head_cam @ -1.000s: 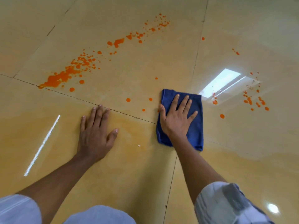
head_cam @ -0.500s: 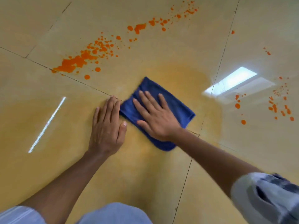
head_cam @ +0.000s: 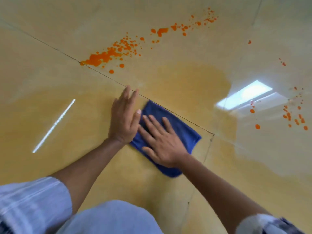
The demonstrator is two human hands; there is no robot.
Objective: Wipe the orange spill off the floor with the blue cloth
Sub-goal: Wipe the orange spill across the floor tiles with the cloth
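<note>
the floor (head_cam: 168, 191) is glossy tile under you, with a yellowish wet film spread around your hands, so expect it to be slick; that is a judgement from the sheen. across it the orange spill (head_cam: 104, 57) runs in a long spattered band beyond the grout line (head_cam: 101, 74), well apart from the cloth, and a second scatter of orange drops (head_cam: 290, 116) sits far to your right near the reflected light.

the blue cloth (head_cam: 182, 127) lies flat on the floor just this side of the grout line, folded into a pad. it looks soft, light and limp, likely damp by now, so it should bunch or slide out if you push from one edge. don't pinch it; press down on its middle with a flat palm.

your right hand (head_cam: 162, 141) does just that: fingers spread and straight, laid flat on the cloth, gripping nothing. your left hand (head_cam: 124, 120) is also flat and open, fingers together, braced on bare floor, its thumb side touching the cloth's left edge.
</note>
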